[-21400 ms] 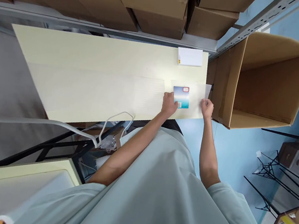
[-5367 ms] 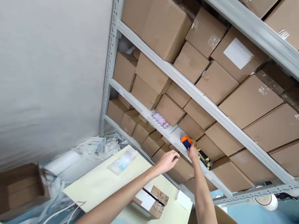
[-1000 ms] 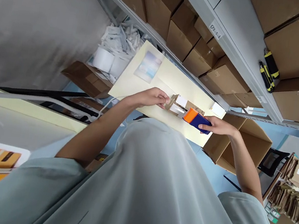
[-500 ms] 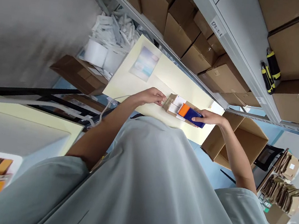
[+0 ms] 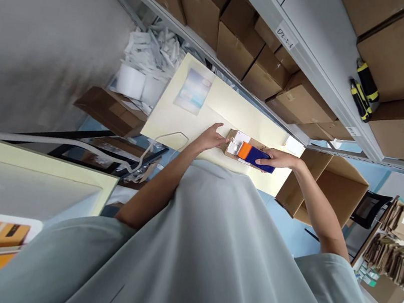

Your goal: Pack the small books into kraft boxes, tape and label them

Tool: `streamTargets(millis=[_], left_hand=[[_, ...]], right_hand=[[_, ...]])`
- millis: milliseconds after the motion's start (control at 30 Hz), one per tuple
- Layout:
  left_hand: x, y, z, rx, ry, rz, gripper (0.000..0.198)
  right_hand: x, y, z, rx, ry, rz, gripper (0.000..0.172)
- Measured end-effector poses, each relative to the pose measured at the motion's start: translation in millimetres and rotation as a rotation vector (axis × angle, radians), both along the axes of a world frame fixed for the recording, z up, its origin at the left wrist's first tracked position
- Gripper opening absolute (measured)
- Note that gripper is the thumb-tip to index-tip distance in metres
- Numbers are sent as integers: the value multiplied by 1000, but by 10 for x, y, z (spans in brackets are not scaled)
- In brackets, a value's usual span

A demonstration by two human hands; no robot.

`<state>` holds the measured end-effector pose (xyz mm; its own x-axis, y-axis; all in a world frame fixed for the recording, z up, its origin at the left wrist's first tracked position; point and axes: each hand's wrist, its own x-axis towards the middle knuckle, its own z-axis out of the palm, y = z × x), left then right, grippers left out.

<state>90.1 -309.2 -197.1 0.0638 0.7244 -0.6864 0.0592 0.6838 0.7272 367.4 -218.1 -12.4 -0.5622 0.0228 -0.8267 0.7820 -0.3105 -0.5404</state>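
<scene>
My right hand (image 5: 276,159) is wrapped round the dark blue end of a small blue and orange box (image 5: 254,156). That box lies over a small open cardboard box (image 5: 232,149) with white contents, on a pale yellow table (image 5: 219,109). At the left end of the cardboard box, my left hand (image 5: 211,137) has its fingers apart and holds nothing; its fingertips are close to the carton's edge. Whether they touch it cannot be made out.
Cardboard boxes (image 5: 241,41) fill the shelf above the table. Two yellow-black cutters (image 5: 364,92) lie on a grey shelf. A large open carton (image 5: 336,189) stands right. White packets (image 5: 151,50) are piled left, and a white cable (image 5: 145,150) hangs near my left forearm.
The fingers of my left hand have spread apart beside the cardboard box. My right hand still holds the blue and orange box, almost unmoved. The camera view has shifted slightly.
</scene>
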Motion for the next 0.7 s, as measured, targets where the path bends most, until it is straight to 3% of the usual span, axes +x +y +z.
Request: streamTargets(millis=[67, 167, 267, 367, 533, 700], left_hand=[[-10, -40, 54, 51, 187, 0, 47], [63, -115, 212, 139, 288, -40, 17], [237, -202, 413, 257, 363, -61, 19], [397, -269, 561, 261, 405, 22, 31], [490, -310, 627, 270, 396, 150, 20], [565, -308, 605, 318, 452, 106, 20]], right_hand=[[6, -5, -15, 6, 8, -3, 63], [12, -5, -27, 14, 25, 11, 61], [18, -5, -26, 27, 34, 16, 60], [26, -23, -29, 40, 37, 2, 57], [60, -80, -66, 79, 40, -27, 47], [85, -109, -108, 69, 51, -43, 45]])
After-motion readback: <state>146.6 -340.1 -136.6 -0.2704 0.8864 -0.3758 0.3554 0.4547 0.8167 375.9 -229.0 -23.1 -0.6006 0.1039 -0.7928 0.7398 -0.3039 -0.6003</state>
